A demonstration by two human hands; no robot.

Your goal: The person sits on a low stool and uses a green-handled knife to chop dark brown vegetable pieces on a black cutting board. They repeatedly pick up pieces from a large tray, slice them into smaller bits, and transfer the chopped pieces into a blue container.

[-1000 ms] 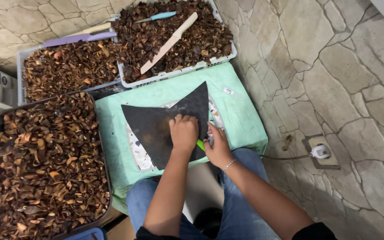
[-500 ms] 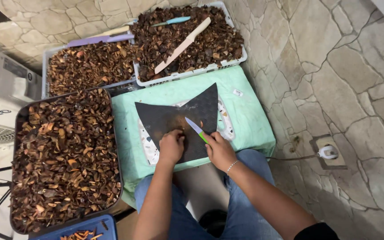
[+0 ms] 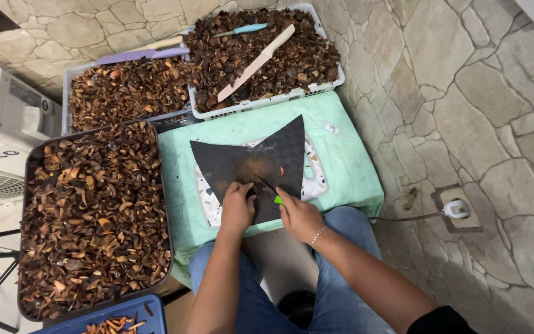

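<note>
My left hand (image 3: pixel 237 207) presses a small dark piece onto a black rubber mat (image 3: pixel 251 162) that lies over a speckled cutting board (image 3: pixel 314 176). My right hand (image 3: pixel 300 218) grips a knife with a green handle (image 3: pixel 277 199), its blade angled down toward the piece under my left fingers. The piece itself is mostly hidden by my fingers. Both hands sit at the near edge of the mat, over a mint-green cloth (image 3: pixel 341 161) that covers a low table.
A dark tray (image 3: pixel 29 185) of brown dried pieces stands at left. Two white crates (image 3: pixel 267 102) of similar pieces sit behind, holding a pink knife (image 3: pixel 254 62), a teal knife (image 3: pixel 242 29) and a purple knife (image 3: pixel 140 54). A blue bin (image 3: pixel 112 312) sits near left, and a white appliance (image 3: pixel 7 124) at far left.
The camera view has shifted. The green-handled knife, raised with its blade showing half a second ago, now points down at the piece under my left hand.
</note>
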